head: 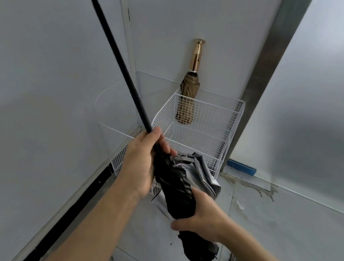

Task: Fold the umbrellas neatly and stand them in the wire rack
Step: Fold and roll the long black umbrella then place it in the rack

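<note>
Our left hand (142,161) curls round the black umbrella (173,185) where shaft meets canopy. Its long axis runs upper left to lower right, shaft extended. Beyond, a tan umbrella (188,102) stands at the back edge of the wire rack (206,121), up and right of our left hand, the nearer one. Our right hand (202,216) wraps the bundled canopy lower down.

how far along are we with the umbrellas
Done: the tan umbrella is folded and stands in the wire rack. In hand: the black umbrella, left hand gripping it by the shaft's base, right hand wrapped round the bunched canopy. Left: its shaft sticks out long and fabric hangs loose, so it needs collapsing, tidying and racking.
</note>
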Available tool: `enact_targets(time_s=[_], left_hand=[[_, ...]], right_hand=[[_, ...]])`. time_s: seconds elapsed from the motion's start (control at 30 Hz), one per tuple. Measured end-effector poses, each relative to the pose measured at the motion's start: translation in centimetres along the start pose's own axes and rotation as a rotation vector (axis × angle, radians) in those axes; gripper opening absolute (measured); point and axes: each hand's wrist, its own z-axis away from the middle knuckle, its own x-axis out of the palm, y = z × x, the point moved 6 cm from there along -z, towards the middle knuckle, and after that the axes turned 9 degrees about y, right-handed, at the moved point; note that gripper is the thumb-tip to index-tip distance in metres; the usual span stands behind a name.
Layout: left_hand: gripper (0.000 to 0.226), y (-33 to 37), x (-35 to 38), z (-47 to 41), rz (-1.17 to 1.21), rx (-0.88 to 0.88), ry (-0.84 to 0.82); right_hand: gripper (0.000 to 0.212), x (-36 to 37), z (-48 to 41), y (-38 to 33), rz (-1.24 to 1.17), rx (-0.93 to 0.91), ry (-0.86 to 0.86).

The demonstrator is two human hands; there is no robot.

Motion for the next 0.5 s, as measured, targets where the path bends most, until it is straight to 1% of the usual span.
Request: enact_targets(time_s=[0.07,0.1,0.13,0.2,0.27,0.3,0.4,0.5], left_hand=[[0.029,-1.3,0.6,0.4,-0.030,-0.060,0.004],[0.029,-1.8,1.0,0.6,-0.042,-0.070,-0.013],[0.028,-1.9,1.0,0.6,-0.054,-0.053,-0.023],[0.024,-0.6,-0.1,-0.1,-0.058,0.038,0.004],[0.024,1.3,-2.0,-1.4,0.004,0.128,0.086],[0.024,1.9,-3.2,-2.0,0.053,0.145,0.144],[0.025,2.1,-6.2,-2.8,0.156,0.121,0.326],[0.028,1.3,-7.8,-3.0,0.085,0.097,0.427]], right_hand=[[0.052,-0.1,-0.3,0.2,-0.012,-0.037,0.073],[0.046,-0.4,-0.4,0.3,-0.027,-0.041,0.104],[0.040,-0.7,-0.6,0.5,-0.036,-0.032,0.116],[0.035,-1.3,-0.9,0.8,-0.010,-0.016,0.111],[0.032,-2.3,-1.3,1.7,0.075,0.006,0.114],[0.033,-2.8,-1.5,2.3,0.133,0.011,0.117],[0.041,-4.0,-2.0,3.7,0.370,0.024,0.094],[0.040,-4.7,-2.4,4.4,0.494,0.029,0.094]])
